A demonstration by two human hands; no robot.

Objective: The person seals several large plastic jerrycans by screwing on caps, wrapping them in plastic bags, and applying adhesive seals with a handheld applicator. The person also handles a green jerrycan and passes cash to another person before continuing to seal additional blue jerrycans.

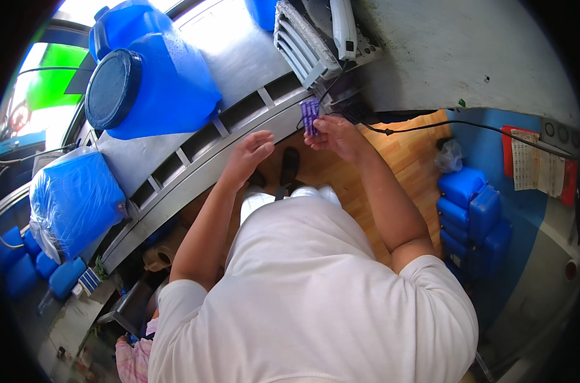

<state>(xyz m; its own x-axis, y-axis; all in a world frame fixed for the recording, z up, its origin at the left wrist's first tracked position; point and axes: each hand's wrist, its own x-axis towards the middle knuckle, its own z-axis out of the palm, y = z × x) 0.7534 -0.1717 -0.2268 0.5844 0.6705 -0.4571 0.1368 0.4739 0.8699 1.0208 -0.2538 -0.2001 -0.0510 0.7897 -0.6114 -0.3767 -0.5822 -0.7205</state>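
Note:
In my right hand [336, 136], pinched between thumb and fingers, is a small purple sachet-like packet [309, 115] with printing on it. The packet stands upright above the hand, close to the metal counter's edge. My left hand [250, 152] is raised a short way to the left of it, holding nothing, its fingers loosely stretched and apart from the packet. In front of both hands runs a slotted metal counter [245, 118]. On the counter lies a large blue plastic drum [168, 89], its dark round lid turned left.
A plastic-wrapped blue container [85, 201] sits at the left. Stacked blue jugs [472, 204] stand at the right wall under hanging paper sheets [535, 163]. A black cable [456, 124] stretches across the right side. Pink patterned clothing [135, 360] of another person shows at lower left.

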